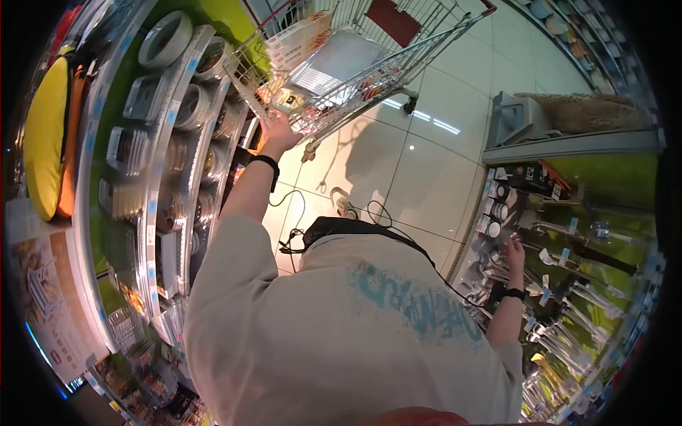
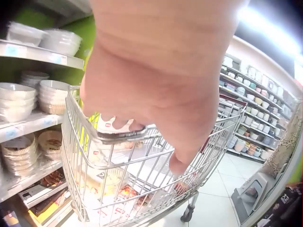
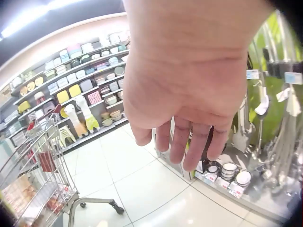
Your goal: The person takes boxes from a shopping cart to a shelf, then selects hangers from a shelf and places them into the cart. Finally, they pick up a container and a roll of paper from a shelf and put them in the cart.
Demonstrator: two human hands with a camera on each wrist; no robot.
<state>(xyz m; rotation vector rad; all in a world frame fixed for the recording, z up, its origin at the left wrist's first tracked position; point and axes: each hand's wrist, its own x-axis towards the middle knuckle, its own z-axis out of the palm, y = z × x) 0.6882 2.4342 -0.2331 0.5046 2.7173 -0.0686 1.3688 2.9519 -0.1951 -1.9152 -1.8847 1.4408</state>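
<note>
My left hand (image 1: 279, 135) grips the near end of a wire shopping cart (image 2: 72, 125), its fingers curled over the top rim in the left wrist view. Inside the cart are a white printed carton (image 1: 298, 41), a large translucent flat item (image 1: 348, 60) and several smaller packages low down. Over on the other side, my right hand (image 1: 515, 254) hangs beside a rack of metal kitchen utensils (image 1: 568, 341). Its fingers point down, loosely extended and holding nothing, in the right wrist view.
Shelves of stacked bowls (image 1: 170, 39) line the left side, close to the cart. Small round tins (image 3: 229, 171) stand on the low right shelf. A cable (image 1: 302, 206) hangs near my legs. Crockery shelves (image 3: 78, 78) stand farther off across the tiled floor (image 3: 142, 189).
</note>
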